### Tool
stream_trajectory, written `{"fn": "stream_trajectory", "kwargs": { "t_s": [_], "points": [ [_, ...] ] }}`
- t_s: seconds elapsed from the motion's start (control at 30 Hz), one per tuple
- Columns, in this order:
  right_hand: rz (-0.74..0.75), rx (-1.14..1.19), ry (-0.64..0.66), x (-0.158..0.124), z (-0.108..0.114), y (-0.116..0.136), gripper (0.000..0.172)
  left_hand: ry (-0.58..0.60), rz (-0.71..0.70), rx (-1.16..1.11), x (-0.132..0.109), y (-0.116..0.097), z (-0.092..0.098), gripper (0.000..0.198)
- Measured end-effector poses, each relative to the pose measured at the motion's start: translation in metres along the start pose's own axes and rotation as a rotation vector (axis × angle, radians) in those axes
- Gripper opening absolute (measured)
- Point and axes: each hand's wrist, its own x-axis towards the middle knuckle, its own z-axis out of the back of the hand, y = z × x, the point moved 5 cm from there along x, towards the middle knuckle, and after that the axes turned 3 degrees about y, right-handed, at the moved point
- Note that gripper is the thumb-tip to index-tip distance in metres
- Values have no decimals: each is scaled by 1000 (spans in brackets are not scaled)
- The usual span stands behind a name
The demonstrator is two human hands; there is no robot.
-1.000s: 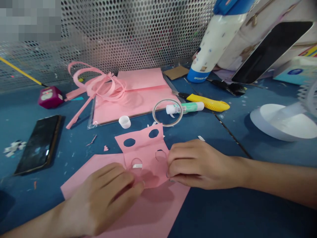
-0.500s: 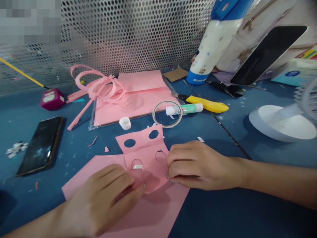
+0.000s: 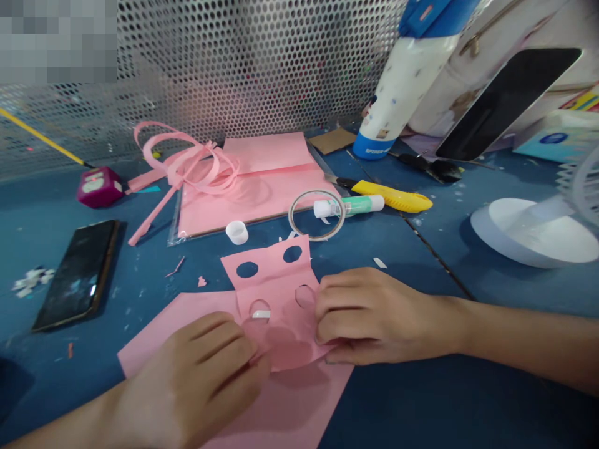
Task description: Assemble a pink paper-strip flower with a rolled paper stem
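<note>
A creased piece of pink paper with round cut-outs lies in front of me. Two holes in its far flap show the blue table, and two more sit nearer to me. A small white strip shows at the near left hole. My left hand pinches the paper's near left corner between thumb and fingers. On the near right edge, my right hand is closed with its thumb underneath. Beneath both lies a larger pink sheet, partly covered by my left hand.
Beyond the paper are a tape roll, a glue stick, its white cap and a yellow utility knife. Pink sheets and curled strips lie behind. A phone rests left; a bottle stands at the back.
The near edge of the pink paper sits slightly lower and flatter. My right thumb has shifted a little toward me along the edge. Both hands keep their hold.
</note>
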Motion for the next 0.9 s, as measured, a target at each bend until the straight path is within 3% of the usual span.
{"fn": "stream_trajectory", "kwargs": {
  "t_s": [0.23,0.9],
  "points": [
    [19,2,16,0,0,1,21,-80,-23,-6,4,-5,7,32],
    [45,-32,-2,-1,2,4,21,-65,-55,-24,0,-5,6,32]
  ]
}}
